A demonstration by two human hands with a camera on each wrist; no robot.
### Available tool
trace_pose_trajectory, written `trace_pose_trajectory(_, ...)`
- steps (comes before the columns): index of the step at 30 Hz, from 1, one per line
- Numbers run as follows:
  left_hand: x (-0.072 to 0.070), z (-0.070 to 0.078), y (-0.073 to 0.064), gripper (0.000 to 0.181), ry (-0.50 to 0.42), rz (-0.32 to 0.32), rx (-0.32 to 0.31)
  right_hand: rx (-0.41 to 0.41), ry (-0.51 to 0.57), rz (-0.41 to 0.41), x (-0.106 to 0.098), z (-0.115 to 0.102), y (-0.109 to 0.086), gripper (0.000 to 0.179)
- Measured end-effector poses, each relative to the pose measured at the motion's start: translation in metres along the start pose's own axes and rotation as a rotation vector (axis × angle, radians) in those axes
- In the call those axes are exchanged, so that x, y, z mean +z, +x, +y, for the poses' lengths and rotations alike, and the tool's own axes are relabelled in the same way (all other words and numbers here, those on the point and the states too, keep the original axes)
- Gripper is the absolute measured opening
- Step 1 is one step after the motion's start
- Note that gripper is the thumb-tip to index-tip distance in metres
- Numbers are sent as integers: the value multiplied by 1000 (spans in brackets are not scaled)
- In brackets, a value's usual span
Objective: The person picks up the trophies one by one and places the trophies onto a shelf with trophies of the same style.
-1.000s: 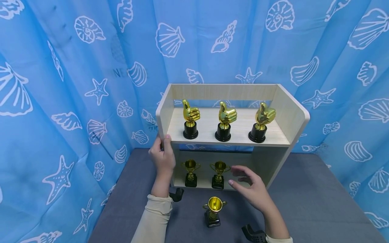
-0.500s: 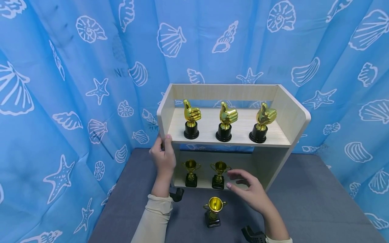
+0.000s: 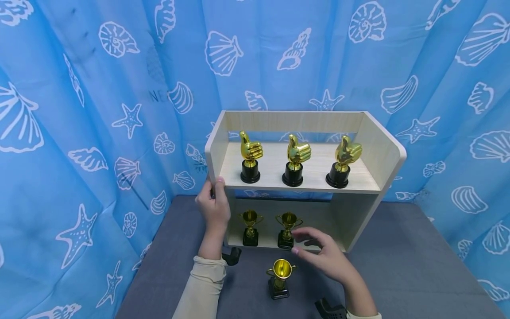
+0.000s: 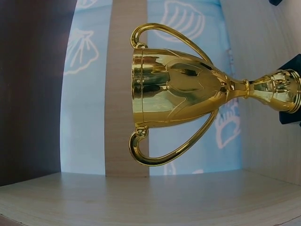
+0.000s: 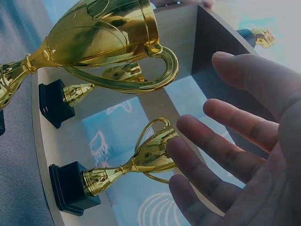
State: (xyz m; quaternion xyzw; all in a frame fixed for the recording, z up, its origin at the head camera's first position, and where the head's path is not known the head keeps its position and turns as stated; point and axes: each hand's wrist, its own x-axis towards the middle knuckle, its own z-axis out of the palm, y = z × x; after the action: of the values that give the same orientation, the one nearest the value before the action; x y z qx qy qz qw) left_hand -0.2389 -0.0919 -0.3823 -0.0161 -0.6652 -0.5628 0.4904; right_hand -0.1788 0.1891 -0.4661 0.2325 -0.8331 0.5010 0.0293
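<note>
My left hand (image 3: 214,208) holds the left side panel of a pale wooden two-tier shelf (image 3: 376,150), thumb at its front edge. In the head view my right hand (image 3: 322,253), empty with loosely bent fingers, hovers before the lower tier. Below and left of it a gold two-handled trophy cup (image 3: 282,269) on a black base stands on the grey surface. The right wrist view shows this cup (image 5: 106,40) large, apart from the right hand (image 5: 244,155). Two matching cups stand on the lower tier, a left one (image 3: 250,226) and a middle one (image 3: 289,219); right fingertips overlap the middle one's base.
On the upper tier stand three gold thumbs-up trophies: left (image 3: 250,150), middle (image 3: 299,153) and right (image 3: 347,151). A blue curtain (image 3: 263,88) with white shells hangs behind. The grey cloth surface (image 3: 418,266) extends to both sides of the shelf.
My right hand has moved left and slightly down, closer to the front cup. The left hand stays on the side panel, and the trophies keep their places.
</note>
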Motion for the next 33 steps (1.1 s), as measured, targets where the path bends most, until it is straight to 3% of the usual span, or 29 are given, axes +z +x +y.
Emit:
trace_pose_trajectory(13,0,0,0,22,3,-11,-7,-14,-1,-73,2,2,-2,36)
trace_pose_trajectory(26,2,1,0,25,18,30,31,-14,23,-124,4,5,0,40)
trace_pose_trajectory(33,2,-1,0,25,6,19,13,-29,25,-165,4,7,0,41)
